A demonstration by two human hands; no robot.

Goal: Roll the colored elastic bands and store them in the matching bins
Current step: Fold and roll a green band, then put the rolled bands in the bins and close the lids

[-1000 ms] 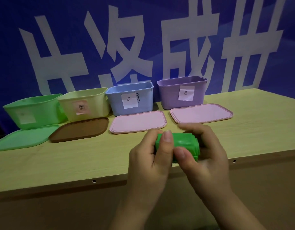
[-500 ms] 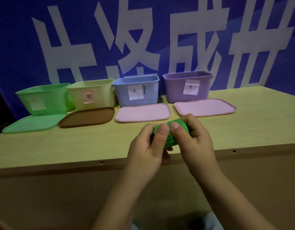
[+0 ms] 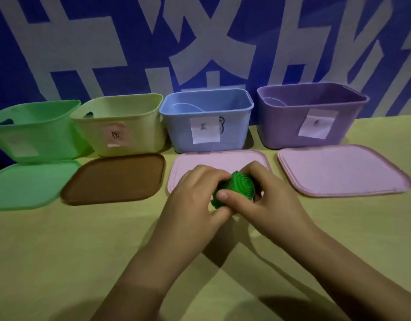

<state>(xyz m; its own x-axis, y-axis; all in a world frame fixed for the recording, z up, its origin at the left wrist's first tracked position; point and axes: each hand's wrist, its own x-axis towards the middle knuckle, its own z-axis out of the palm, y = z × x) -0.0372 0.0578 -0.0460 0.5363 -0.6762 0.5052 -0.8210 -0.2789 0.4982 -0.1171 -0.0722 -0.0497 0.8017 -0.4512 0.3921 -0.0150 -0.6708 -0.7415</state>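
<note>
Since a second ago, we are moving both hands forward over the table; left hand [image 3: 195, 195] and right hand [image 3: 264, 200] are gripping the rolled green band [image 3: 237, 188], green bin [image 3: 35, 133] at ten o'clock.

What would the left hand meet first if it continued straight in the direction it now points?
The left hand points forward and slightly right, gripping the green band roll together with the right hand. Straight ahead, it would probably pass over the pink lid and meet the blue bin first; depth is unclear.
</note>
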